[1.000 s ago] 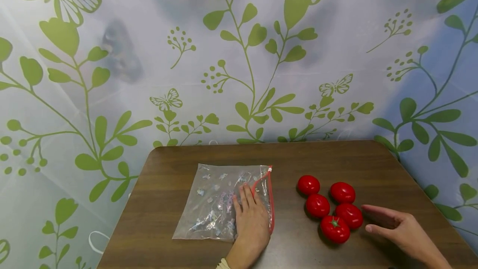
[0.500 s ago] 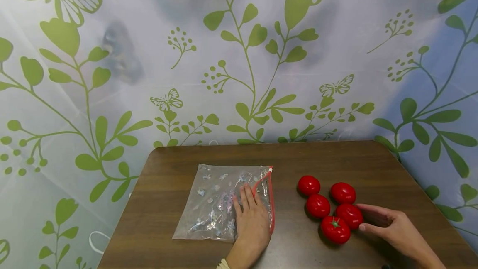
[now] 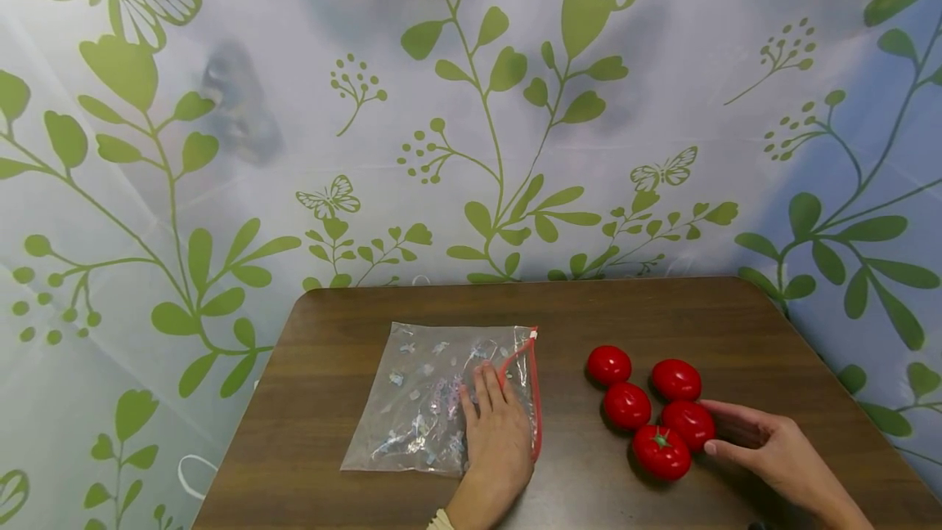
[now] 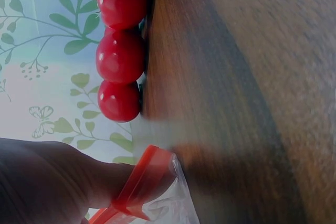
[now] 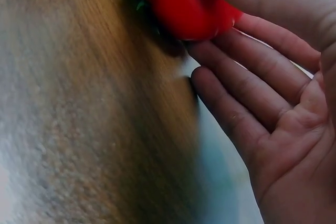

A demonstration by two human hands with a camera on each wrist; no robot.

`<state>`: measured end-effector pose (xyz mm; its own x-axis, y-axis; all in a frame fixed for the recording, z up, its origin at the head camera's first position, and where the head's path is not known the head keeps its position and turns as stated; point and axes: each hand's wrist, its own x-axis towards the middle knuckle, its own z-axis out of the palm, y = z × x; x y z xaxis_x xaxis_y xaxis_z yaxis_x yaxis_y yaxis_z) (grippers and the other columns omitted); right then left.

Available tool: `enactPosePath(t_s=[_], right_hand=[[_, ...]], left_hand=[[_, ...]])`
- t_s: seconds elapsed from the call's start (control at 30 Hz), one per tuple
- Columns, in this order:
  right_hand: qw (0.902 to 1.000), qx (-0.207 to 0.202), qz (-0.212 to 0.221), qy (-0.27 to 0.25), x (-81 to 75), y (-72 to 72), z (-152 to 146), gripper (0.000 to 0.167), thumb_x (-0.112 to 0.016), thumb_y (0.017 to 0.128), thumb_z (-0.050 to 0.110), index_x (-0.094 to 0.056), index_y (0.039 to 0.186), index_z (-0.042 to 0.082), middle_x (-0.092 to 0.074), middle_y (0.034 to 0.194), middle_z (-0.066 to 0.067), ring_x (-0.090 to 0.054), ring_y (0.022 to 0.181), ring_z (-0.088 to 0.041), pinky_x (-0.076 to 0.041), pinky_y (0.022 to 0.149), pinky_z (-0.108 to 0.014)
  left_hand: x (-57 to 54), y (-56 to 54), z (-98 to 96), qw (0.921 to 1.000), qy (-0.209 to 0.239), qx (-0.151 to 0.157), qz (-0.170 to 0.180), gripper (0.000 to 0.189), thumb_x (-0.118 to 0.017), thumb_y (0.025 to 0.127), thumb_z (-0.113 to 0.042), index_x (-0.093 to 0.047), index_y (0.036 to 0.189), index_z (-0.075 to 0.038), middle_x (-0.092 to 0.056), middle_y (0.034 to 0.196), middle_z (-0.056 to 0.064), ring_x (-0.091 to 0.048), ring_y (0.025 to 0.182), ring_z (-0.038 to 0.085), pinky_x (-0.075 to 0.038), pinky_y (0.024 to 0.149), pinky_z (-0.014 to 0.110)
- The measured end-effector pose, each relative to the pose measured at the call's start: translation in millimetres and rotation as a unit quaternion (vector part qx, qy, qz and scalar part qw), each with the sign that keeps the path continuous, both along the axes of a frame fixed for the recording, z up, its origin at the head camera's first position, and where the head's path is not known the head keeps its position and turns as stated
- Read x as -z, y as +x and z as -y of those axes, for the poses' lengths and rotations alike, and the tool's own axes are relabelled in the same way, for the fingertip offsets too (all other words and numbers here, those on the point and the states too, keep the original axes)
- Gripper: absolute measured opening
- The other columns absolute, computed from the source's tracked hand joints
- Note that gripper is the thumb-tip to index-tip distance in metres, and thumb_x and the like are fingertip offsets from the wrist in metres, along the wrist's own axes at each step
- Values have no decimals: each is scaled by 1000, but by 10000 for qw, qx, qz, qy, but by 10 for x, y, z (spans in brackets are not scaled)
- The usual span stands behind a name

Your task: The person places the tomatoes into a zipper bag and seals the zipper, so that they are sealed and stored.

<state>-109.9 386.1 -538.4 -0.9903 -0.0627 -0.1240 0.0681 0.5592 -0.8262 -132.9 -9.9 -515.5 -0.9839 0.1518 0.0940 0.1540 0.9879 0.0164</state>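
Observation:
My left hand [image 3: 495, 436] lies with straight fingers on a clear printed zip bag [image 3: 393, 424] with a red zip edge. In the left wrist view, the bag's red edge [image 4: 142, 177] crosses in front of the thumb [image 4: 107, 179], whose tip shows through the plastic. To the right are several glossy red tomatoes [image 3: 626, 406]; the front one [image 3: 661, 453] has a green star-shaped stem. My right hand [image 3: 783, 456] holds the rightmost tomato [image 3: 688, 424], thumb on the near side and fingers on the far side. That tomato [image 5: 178, 3] sits between thumb and fingers in the right wrist view.
A brown wooden table [image 3: 574, 309] bears everything. Behind it hangs a pale curtain [image 3: 471, 145] with green leaves and butterflies. The other tomatoes stand close against the one at my right hand. A white loop [image 3: 193, 477] shows beyond the table's left edge.
My right hand has moved left from beside the tomatoes to the rightmost one, thumb and fingers now at its sides. My left hand and the bag have stayed put.

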Motion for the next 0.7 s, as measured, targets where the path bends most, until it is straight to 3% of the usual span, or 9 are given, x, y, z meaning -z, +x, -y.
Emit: enactPosePath(t_s=[0.23, 0.3, 0.57, 0.7], right_hand=[[9996, 85, 175, 191, 6, -6, -3, 67, -86, 97, 24, -60, 153, -2, -75, 139, -1, -65, 111, 16, -62, 85, -20], [9995, 90, 141, 256, 7, -5, -7, 67, -86, 97, 25, -60, 152, -1, -75, 139, -3, -65, 111, 16, -62, 85, -20], [9997, 35, -129, 205, 2, 20, -41, 61, -86, 96, 20, -64, 149, -2, -72, 128, 27, -68, 109, 13, -63, 82, -20], [9988, 93, -265, 392, -14, 47, -76, 60, -87, 95, 19, -66, 146, -2, -74, 127, 24, -68, 108, 14, -62, 81, -18]], left_hand=[[0, -1, -6, 10000, -15, -22, 40, 103, -98, 71, -30, -53, 158, 3, -41, 169, 30, -39, 161, 46, -36, 127, 64], [2, -1, -9, 10000, -17, -29, 48, 103, -99, 71, -30, -53, 158, 2, -41, 170, 30, -39, 161, 46, -36, 127, 65], [-1, 0, -10, 10000, 19, -13, 52, 103, -99, 71, -29, -53, 158, 3, -40, 170, 31, -38, 161, 47, -36, 126, 65], [13, -7, -12, 10000, 22, -42, 19, 105, -99, 69, -29, -53, 158, 3, -41, 169, 31, -38, 161, 46, -36, 126, 65]])
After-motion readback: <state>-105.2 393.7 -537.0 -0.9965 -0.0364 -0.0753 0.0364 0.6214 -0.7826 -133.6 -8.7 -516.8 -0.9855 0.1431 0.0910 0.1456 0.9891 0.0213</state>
